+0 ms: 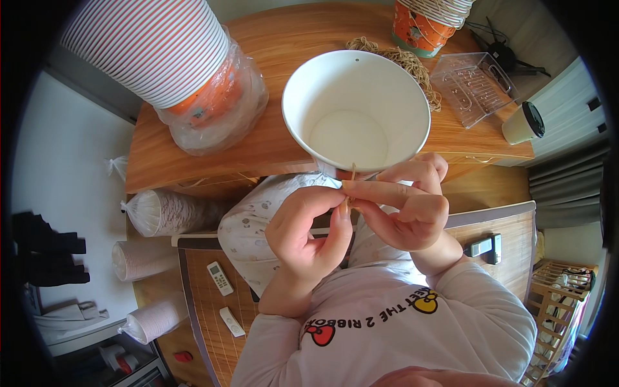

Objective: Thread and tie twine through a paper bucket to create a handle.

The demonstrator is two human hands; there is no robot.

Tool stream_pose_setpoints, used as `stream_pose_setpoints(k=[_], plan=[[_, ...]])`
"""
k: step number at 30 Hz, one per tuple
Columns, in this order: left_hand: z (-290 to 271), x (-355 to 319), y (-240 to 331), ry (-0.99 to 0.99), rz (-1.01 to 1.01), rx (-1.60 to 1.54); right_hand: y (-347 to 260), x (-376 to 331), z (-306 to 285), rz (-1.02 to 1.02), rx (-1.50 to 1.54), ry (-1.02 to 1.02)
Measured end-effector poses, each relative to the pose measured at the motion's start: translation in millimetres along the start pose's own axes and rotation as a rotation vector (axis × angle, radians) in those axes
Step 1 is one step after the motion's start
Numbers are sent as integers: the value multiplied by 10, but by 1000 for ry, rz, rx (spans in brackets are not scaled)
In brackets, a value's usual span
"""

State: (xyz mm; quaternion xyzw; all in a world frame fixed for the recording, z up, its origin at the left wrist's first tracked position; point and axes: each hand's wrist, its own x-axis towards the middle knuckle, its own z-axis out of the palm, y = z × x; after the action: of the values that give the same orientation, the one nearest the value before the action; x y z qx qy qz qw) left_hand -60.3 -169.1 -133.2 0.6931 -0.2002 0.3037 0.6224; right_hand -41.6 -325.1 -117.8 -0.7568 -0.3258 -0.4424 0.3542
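Observation:
A large white paper bucket (335, 97) stands open side up on the wooden table, close to its near edge. A small dark hole shows in its far wall, just below the rim. At the near rim, a tan cord (353, 169) rises between my fingertips. My left hand (308, 232) pinches the cord low down with thumb and forefinger. From the other side my right hand (412, 209) pinches it too, its fingertips touching those of the left. Exactly how the cord runs between the fingers is hidden.
Left of the bucket leans a tall stack of orange-and-white buckets (161, 58) in plastic. Behind it lie a heap of tan cords (412, 64) and an orange bucket stack (422, 29). Farther right are a clear plastic tray (474, 90) and a lidded cup (519, 126).

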Motion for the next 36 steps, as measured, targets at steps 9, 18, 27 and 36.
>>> stream_pose_setpoints(k=[9,18,27,36], plan=[[26,30,-18,-35,133,120,31,-9,-27,1,39,41],[100,4,-69,-1,100,139,-45,-83,-46,82,-46,22],[59,-62,-116,-195,-453,-368,-35,-288,-102,444,352,38],[186,-115,-170,-131,-432,-645,78,-434,-3,515,481,143]])
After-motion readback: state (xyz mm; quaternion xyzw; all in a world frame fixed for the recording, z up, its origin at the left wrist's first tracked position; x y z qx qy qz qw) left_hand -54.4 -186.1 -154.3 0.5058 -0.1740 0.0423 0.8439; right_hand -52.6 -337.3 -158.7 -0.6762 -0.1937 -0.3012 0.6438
